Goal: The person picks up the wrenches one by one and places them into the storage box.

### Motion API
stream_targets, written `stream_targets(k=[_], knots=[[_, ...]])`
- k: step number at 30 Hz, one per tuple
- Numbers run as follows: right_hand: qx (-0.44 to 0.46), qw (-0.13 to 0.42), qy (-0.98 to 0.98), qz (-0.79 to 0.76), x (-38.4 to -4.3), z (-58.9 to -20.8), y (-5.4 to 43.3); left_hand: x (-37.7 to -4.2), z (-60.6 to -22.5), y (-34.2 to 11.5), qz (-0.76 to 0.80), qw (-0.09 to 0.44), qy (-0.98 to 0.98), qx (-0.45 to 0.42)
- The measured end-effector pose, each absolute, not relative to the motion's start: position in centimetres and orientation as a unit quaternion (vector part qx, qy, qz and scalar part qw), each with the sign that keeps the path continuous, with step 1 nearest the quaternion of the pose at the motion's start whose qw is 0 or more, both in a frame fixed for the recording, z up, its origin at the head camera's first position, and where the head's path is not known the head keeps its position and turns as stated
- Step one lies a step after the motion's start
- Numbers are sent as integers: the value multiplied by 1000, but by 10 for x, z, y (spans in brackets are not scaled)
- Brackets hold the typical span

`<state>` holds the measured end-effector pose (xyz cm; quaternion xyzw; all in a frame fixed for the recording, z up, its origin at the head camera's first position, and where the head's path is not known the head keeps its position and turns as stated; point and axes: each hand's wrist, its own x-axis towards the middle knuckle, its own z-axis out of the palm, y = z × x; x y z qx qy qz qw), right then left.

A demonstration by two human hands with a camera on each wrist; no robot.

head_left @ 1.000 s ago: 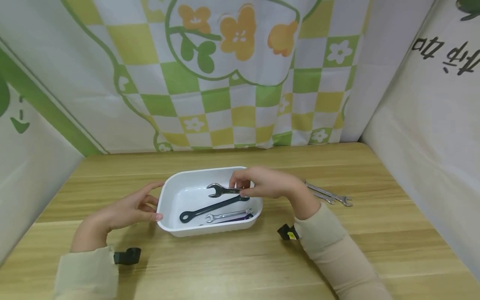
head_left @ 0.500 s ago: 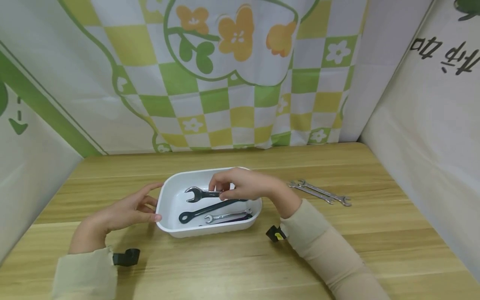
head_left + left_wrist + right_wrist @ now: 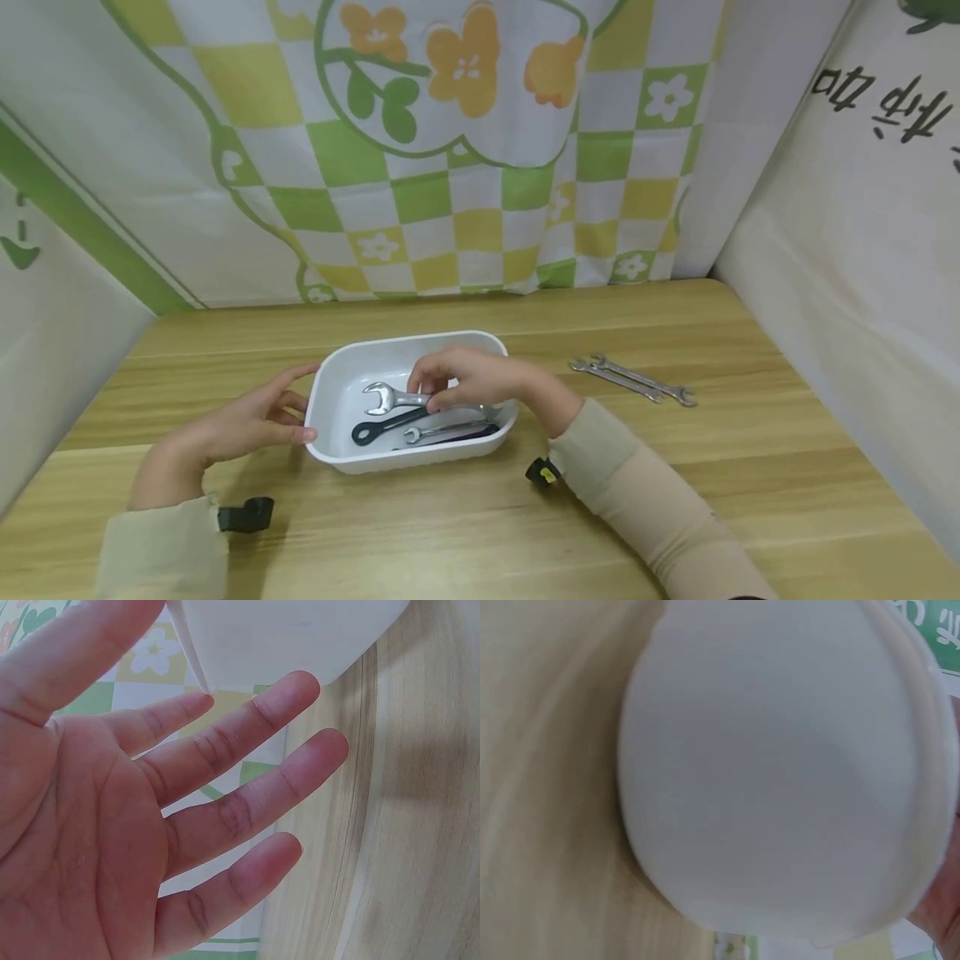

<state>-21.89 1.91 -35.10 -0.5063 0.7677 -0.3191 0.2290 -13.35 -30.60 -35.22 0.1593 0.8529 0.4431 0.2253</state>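
A white plastic box [image 3: 408,461] stands on the table with several wrenches inside. My right hand [image 3: 472,379] reaches over its right side and pinches a silver open-end wrench [image 3: 382,398], its jaw pointing left. Under that wrench lie a black wrench [image 3: 371,432], a smaller silver wrench [image 3: 435,431] and a dark one along the front wall. My left hand [image 3: 247,423] touches the box's left rim with thumb and forefinger. In the left wrist view its fingers [image 3: 232,814] are nearly straight. The box wall [image 3: 772,772] hides most of the right hand in the right wrist view.
To the right of the box, two silver wrenches [image 3: 637,382] lie side by side on the wooden table [image 3: 420,533]. A checked, flower-printed cloth [image 3: 420,200] hangs behind the table's back edge. White sheets [image 3: 847,242] flank both sides.
My right hand has moved left within the box, bringing the silver wrench over the black one. The left hand stays at the rim. The head view has shifted slightly.
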Motion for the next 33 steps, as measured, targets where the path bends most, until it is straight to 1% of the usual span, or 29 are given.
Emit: stream_targets(k=[8,14,24,33], knots=[[-521,256,757,-300,-225,-362,6,-131,-350,-310,430,209,865,156],[-503,274,767,-287,-228,-366,5,-133,-345,-311,419,210,870,154],[-502,268,788,-237,-234,-372,10,-140,-344,-302,420,210,867,166],[-498,251,802,-213,-231,-382,11,-138,-348,-300,425,227,862,153]])
